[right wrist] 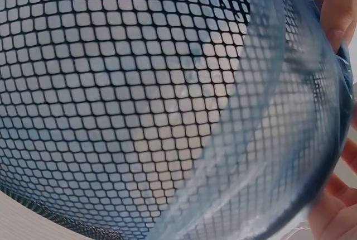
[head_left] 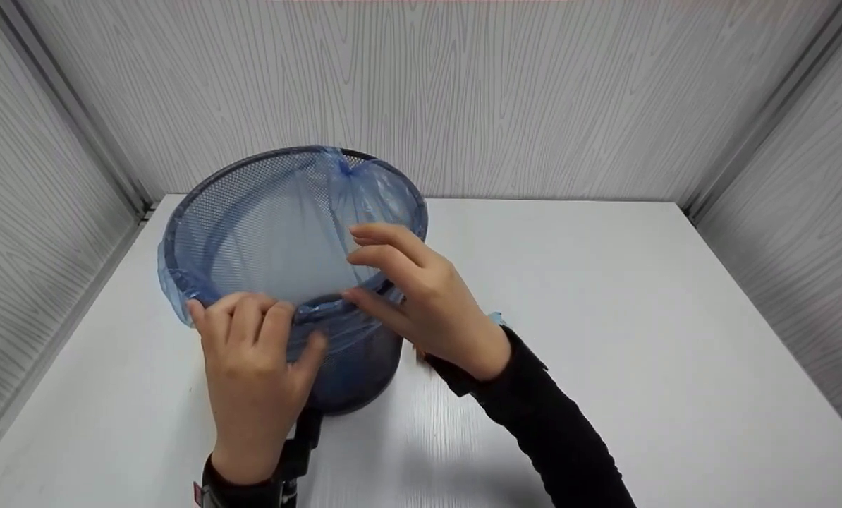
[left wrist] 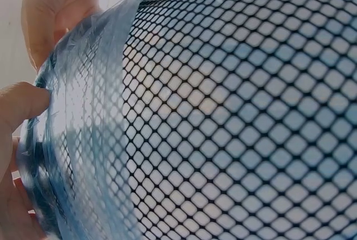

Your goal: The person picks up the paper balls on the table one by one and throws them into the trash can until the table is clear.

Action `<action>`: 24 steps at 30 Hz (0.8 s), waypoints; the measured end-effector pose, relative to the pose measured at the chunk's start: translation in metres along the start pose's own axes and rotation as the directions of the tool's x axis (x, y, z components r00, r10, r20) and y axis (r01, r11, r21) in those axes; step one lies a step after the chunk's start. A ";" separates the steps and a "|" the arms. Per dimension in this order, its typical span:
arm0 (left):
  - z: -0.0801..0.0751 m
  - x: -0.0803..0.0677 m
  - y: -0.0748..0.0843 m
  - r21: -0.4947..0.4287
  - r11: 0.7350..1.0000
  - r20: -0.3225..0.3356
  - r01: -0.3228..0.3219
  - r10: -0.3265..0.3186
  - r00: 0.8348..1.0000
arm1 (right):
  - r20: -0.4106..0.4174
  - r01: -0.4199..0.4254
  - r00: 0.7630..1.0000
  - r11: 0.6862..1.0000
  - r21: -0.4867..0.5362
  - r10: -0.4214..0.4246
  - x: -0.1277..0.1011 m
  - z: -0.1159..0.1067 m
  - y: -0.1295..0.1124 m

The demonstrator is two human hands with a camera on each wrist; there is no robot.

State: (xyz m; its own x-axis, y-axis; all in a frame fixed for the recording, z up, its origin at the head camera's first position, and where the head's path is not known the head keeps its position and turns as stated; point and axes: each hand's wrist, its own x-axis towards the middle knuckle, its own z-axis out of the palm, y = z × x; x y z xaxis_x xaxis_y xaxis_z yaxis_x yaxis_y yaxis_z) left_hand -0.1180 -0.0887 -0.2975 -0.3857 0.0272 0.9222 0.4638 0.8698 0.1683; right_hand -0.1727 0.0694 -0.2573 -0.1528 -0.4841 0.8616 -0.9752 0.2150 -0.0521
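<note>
A black wire-mesh wastebasket stands on the left half of the table, its mouth facing up. Lining it is a thin blue plastic bag, folded outward over the rim and bunched into a gather at the far edge. My left hand grips the near-left rim through the bag, fingers hooked over it and thumb on the outer side. The right hand has its thumb at the near-right rim, while its bent fingers spread apart from the thumb above the opening. In the right wrist view, the folded bag edge overlaps the mesh.
A small light-blue scrap and an orange-brown item show partly behind my right wrist. Grey wood-patterned panels enclose the white table at the back and both sides.
</note>
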 end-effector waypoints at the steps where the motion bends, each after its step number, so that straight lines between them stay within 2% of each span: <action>1: 0.000 0.000 0.000 -0.001 1.000 -0.002 0.000 0.000 1.000 | -0.011 0.005 1.000 1.000 0.002 -0.005 -0.001 -0.001 -0.001; 7: 0.001 0.000 0.000 0.003 1.000 -0.012 -0.005 0.005 1.000 | -0.080 -0.014 0.997 1.000 -0.006 0.014 -0.014 -0.008 -0.005; 11: 0.002 0.000 0.000 0.006 1.000 -0.026 -0.007 0.008 1.000 | -0.152 -0.089 0.984 0.996 0.007 0.089 -0.026 -0.012 -0.002; 15: 0.003 0.000 0.001 0.009 1.000 -0.029 -0.011 0.011 1.000 | -0.207 -0.196 0.958 0.980 0.023 0.196 -0.041 -0.017 0.008; 18: 0.002 0.000 0.001 0.010 1.000 -0.030 -0.013 0.014 0.999 | -0.182 -0.281 0.943 0.960 0.013 0.278 -0.053 -0.017 0.017; 24: 0.000 0.000 0.001 0.012 1.000 -0.026 -0.012 0.012 1.000 | -0.033 -0.372 0.928 0.924 -0.090 0.371 -0.077 -0.012 0.033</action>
State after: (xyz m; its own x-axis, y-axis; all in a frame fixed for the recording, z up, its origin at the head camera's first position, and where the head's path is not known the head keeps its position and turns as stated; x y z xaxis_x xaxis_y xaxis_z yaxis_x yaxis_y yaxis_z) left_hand -0.1177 -0.0878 -0.2974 -0.3590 0.0252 0.9330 0.4586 0.8754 0.1528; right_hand -0.1908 0.1240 -0.3188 -0.4978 -0.3413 0.7973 -0.8297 0.4552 -0.3231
